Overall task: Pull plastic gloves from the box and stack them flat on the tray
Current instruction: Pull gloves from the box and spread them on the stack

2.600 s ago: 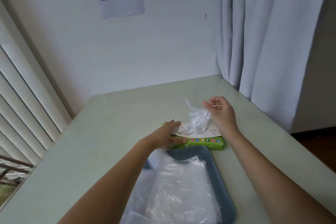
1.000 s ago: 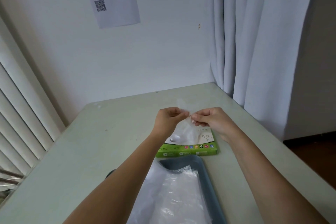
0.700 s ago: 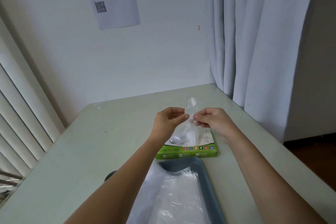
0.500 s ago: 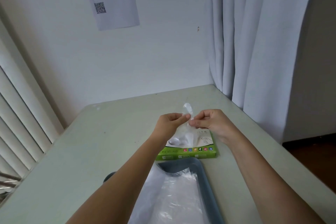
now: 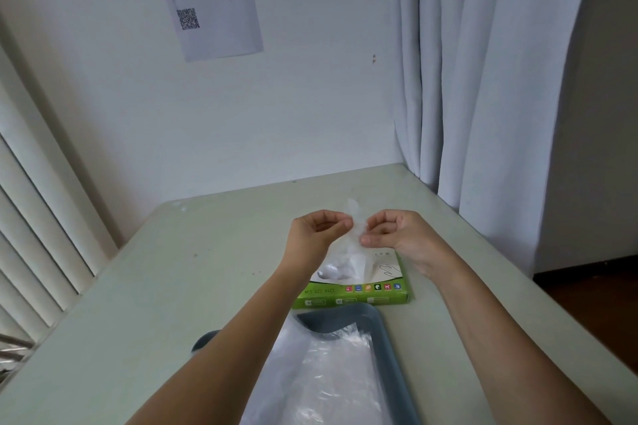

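Risen from the glove box [image 5: 366, 298], left hand [image 5: 310, 238] and right hand [image 5: 397, 235] pinch one clear glove [image 5: 355, 214]; flat gloves [image 5: 328, 373] lie in the tray [image 5: 390, 355].

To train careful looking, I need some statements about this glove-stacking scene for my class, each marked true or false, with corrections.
1. The left hand and right hand both pinch one clear plastic glove over the green glove box. True.
2. A stack of clear gloves already lies in the grey-blue tray. True.
3. The green glove box sits inside the tray. False: it lies on the table beyond the tray.
4. The QR-code sheet lies on the table. False: it hangs on the wall.
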Demonstrator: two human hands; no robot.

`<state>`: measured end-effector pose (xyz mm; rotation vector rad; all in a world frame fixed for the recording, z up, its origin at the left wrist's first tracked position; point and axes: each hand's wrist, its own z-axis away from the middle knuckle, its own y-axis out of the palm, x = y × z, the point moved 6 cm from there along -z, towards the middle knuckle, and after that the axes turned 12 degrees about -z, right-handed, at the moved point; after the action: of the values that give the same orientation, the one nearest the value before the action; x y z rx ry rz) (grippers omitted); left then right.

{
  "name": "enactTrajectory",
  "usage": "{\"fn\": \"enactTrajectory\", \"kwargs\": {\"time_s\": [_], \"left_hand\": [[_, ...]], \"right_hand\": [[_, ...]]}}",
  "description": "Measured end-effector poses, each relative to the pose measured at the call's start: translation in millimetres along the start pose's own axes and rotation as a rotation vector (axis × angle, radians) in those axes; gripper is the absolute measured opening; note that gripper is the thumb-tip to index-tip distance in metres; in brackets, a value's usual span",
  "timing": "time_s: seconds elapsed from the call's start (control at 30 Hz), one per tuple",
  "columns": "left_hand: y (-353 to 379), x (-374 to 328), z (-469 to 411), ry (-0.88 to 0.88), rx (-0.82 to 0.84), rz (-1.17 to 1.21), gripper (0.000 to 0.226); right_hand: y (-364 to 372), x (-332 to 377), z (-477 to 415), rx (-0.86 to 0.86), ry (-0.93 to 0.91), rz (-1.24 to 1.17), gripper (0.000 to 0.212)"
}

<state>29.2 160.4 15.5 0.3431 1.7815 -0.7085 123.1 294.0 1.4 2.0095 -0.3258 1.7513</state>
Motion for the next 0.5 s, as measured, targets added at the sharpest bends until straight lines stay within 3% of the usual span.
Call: {"fn": "enactTrajectory", "kwargs": {"time_s": [0.13, 0.33, 0.4, 0.5], "left_hand": [[-1.2, -14.0, 2.8, 0.093, 0.018, -0.1, 0.003], [-13.0, -28.2, 4.4, 0.175, 0.039, -0.139, 0.009], [-12.6, -26.4, 6.9, 0.184, 0.097, -0.129, 0.009], [-3.9, -19.3, 16.5, 0.215, 0.252, -0.192, 0.01]], "right_hand": [[-0.1, 1.9, -0.1, 0.009, -0.021, 0.01, 0.018], [-8.6, -4.8, -7.0, -0.059, 0.049, -0.371, 0.017], [-13.3, -5.9, -8.6, -0.125, 0.026, -0.37, 0.013], [-23.8, -9.9, -12.2, -0.333, 0.003, -0.173, 0.021]]}}
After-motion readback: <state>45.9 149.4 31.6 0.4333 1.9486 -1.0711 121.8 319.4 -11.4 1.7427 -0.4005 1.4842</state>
